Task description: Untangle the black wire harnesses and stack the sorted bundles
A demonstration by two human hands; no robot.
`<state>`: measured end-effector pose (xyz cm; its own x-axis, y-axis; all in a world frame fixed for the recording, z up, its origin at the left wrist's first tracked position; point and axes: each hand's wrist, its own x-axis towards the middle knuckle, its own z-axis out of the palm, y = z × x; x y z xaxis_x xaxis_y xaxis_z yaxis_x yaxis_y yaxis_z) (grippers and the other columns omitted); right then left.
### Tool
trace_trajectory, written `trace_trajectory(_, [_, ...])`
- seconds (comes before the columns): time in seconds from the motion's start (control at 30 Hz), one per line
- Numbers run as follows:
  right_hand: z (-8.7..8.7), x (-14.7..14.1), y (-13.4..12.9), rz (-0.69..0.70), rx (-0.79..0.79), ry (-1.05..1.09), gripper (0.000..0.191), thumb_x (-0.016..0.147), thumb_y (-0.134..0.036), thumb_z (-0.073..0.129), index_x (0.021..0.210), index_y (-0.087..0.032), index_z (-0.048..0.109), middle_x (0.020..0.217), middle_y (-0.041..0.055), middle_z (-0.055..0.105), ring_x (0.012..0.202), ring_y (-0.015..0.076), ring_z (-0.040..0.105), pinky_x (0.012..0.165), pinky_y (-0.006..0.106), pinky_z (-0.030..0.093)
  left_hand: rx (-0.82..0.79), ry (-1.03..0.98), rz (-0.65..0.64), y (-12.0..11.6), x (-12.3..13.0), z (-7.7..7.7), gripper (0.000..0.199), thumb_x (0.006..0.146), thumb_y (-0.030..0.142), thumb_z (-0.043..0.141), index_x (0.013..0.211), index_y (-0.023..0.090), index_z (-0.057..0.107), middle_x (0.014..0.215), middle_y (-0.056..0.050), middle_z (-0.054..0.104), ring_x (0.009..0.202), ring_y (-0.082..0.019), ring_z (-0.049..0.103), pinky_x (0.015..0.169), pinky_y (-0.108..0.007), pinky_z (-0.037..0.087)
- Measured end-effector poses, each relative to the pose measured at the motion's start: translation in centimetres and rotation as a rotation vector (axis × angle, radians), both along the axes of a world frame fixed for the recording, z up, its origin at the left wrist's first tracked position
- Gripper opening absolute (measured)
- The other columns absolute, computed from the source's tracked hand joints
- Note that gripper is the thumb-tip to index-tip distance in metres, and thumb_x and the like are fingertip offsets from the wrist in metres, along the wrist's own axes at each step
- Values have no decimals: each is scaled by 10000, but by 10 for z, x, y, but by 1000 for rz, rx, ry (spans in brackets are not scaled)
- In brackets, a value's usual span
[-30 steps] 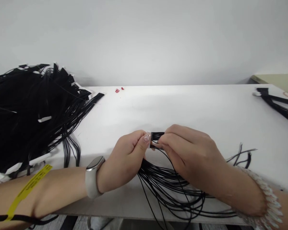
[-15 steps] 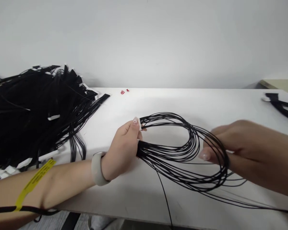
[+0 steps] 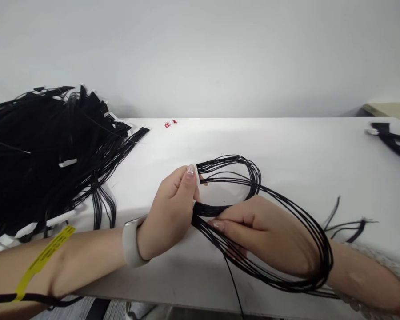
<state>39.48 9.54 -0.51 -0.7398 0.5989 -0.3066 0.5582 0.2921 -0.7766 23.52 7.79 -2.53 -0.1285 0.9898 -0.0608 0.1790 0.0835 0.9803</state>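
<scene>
A looped bundle of thin black wires with a white connector at one end is held above the white table. My left hand grips the connector end, thumb on top, and the gathered wires beside it. Through the larger loop reaches my right hand, its thumb and fingers pinched on the wires just right of my left hand. The wide loop hangs around my right wrist. One loose wire drops over the table's front edge, and some wire ends stick out beyond my right forearm.
A big pile of black wire harnesses with white connectors covers the table's left side. Small red bits lie near the back edge. Another black harness lies at the far right. A wall rises behind the white table.
My right hand has moved left through the larger loop and closed on the wires near my left hand. The wide loop now lies around my right wrist. My left hand keeps its hold.
</scene>
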Motion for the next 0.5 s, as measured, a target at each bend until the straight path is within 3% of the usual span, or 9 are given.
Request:
trace_trajectory(0.17, [-2,-4,-10,-36,246,19,323,846,-237,361,543,-128,372,474,-46,370,454,36,282,438,179,211,23,97,-35,-2,0,4,385,885,387,299,578,162,357,545,23,399,527,-81,370,515,-216,317])
trace_trajectory(0.4, [-14,-8,-19,-5,676,16,217,782,-150,372,576,-148,442,539,-15,487,482,76,294,490,249,169,43,156,-56,-3,1,5,379,889,376,293,582,164,360,544,27,402,538,-83,379,540,-213,327])
trace_trajectory(0.5, [-17,-10,-21,-25,743,12,202,767,-147,396,572,-151,448,544,-6,478,509,85,311,516,256,187,52,180,-66,-3,1,4,376,890,362,299,577,163,362,542,28,407,527,-81,377,527,-213,320])
